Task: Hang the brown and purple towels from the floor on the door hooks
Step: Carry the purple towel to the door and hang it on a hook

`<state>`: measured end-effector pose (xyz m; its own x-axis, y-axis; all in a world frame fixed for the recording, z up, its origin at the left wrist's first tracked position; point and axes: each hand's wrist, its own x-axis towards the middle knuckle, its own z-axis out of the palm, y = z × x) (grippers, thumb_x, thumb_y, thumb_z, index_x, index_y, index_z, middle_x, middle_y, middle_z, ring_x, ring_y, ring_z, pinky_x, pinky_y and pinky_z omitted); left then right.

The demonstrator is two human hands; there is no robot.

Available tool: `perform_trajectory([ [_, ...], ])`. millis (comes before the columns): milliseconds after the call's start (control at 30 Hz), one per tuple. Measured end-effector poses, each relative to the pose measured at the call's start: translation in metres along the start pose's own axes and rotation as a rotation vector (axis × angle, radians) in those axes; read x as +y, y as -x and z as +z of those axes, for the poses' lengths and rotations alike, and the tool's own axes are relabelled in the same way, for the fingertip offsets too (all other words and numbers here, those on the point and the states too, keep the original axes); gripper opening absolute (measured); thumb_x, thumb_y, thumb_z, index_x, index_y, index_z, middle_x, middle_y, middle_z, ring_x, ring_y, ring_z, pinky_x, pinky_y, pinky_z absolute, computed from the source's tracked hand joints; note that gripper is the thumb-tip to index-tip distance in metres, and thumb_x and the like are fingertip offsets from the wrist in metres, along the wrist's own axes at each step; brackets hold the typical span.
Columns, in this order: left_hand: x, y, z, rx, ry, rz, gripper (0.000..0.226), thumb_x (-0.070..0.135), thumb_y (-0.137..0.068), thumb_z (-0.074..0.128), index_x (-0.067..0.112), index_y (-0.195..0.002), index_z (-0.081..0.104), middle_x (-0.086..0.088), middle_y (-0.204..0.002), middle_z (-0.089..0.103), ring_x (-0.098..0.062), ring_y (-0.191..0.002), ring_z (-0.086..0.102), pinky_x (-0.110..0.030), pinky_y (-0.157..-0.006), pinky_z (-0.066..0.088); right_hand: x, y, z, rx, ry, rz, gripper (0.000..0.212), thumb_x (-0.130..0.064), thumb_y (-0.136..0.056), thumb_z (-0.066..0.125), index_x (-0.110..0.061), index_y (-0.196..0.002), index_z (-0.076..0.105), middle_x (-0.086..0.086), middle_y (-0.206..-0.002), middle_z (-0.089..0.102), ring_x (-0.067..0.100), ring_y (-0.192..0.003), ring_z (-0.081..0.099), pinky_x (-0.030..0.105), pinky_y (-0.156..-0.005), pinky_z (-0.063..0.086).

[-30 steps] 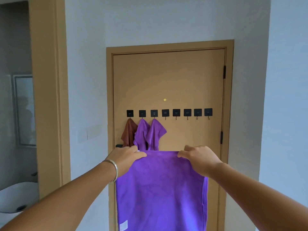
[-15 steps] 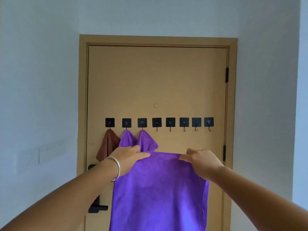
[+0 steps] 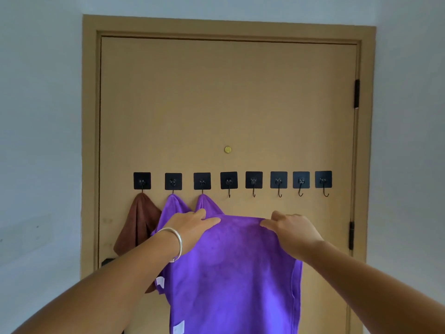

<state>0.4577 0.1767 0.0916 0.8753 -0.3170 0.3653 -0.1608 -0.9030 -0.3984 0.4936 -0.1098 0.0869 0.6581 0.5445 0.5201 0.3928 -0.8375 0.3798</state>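
Observation:
A purple towel (image 3: 236, 273) hangs spread between my hands in front of the tan door (image 3: 228, 104). My left hand (image 3: 192, 227) pinches its top edge on the left and my right hand (image 3: 292, 231) pinches the top edge on the right. A row of black square hooks (image 3: 229, 180) crosses the door above my hands. A brown towel (image 3: 138, 222) hangs from the leftmost hook. Two purple towels (image 3: 174, 208) hang from the second and third hooks, partly hidden behind my left hand. The other hooks, to the right, are bare.
Pale walls (image 3: 41, 165) flank the door frame on both sides. Black hinges (image 3: 356, 92) run down the door's right edge. A brass peephole (image 3: 227, 149) sits above the hooks. A dark door handle (image 3: 107, 261) peeks out behind my left forearm.
The door has grown much larger and more central in view as I came closer. My hands keep the same hold on the purple towel, now just below the hook row.

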Motion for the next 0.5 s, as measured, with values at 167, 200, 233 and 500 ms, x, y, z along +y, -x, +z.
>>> perform_trajectory([
  [167,-0.017,-0.052,0.019,-0.026,-0.011,-0.089,0.093,-0.010,-0.081,0.043,0.040,-0.150,0.006,-0.004,-0.134,0.034,-0.025,-0.096,0.055,-0.034,-0.062,0.042,0.020,-0.057,0.033,0.015,-0.005,-0.010,0.054,-0.005,-0.091,0.038,-0.035,-0.136,0.042,0.002,-0.112,0.051,0.030,-0.083,0.061,0.030,-0.063,0.038],
  [200,-0.021,-0.063,0.021,-0.026,-0.014,-0.110,0.093,-0.009,-0.081,0.042,0.040,-0.150,0.006,-0.004,-0.134,0.034,-0.025,-0.098,0.055,-0.034,-0.064,0.042,0.025,-0.071,0.038,0.022,0.000,-0.018,0.054,-0.004,-0.090,0.038,-0.035,-0.135,0.043,0.003,-0.111,0.051,0.030,-0.082,0.061,0.031,-0.062,0.038],
  [233,-0.025,-0.074,0.021,-0.025,-0.018,-0.130,0.092,-0.008,-0.080,0.042,0.040,-0.150,0.006,-0.003,-0.134,0.035,-0.025,-0.100,0.053,-0.033,-0.066,0.042,0.030,-0.086,0.043,0.031,0.001,-0.022,0.054,-0.004,-0.090,0.038,-0.035,-0.134,0.044,0.003,-0.110,0.050,0.030,-0.082,0.060,0.032,-0.062,0.038],
  [500,-0.040,-0.146,0.024,-0.072,-0.115,-0.280,0.091,-0.001,-0.084,0.049,0.037,-0.152,0.003,-0.009,-0.134,0.035,-0.026,-0.086,0.053,-0.033,-0.063,0.038,0.050,-0.174,0.069,0.063,0.062,-0.010,0.044,-0.003,-0.086,0.042,-0.023,-0.125,0.049,0.003,-0.097,0.044,0.023,-0.058,0.039,0.030,-0.049,0.026],
])
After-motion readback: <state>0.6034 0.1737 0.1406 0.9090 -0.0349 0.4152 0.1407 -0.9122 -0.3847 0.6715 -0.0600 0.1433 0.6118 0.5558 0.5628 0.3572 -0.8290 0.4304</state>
